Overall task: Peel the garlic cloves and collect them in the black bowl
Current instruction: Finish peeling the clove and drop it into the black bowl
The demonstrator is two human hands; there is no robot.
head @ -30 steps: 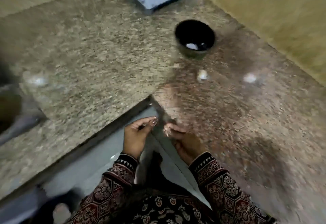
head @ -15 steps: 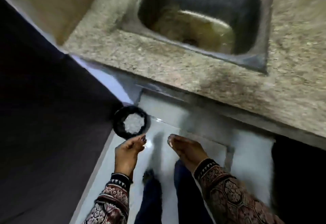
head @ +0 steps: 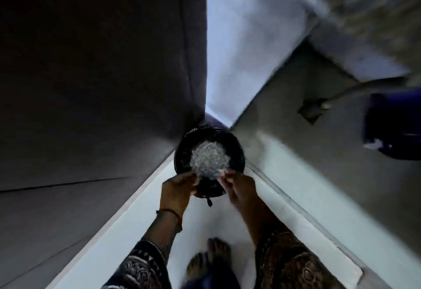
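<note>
White floor [head: 136,231] meets a dark wall [head: 91,83] at the far corner, where a black round bin [head: 182,159] holds pale flaky bits [head: 209,159], and the left hand [head: 177,188] and right hand [head: 241,188] hang over its near rim, fingers [head: 227,176] bent, grip too blurry to tell.

Black round bin [head: 182,153] w/ pale scraps [head: 209,159] on white floor [head: 296,209], dark panel [head: 91,61] left, blue obj [head: 391,124] right.
</note>
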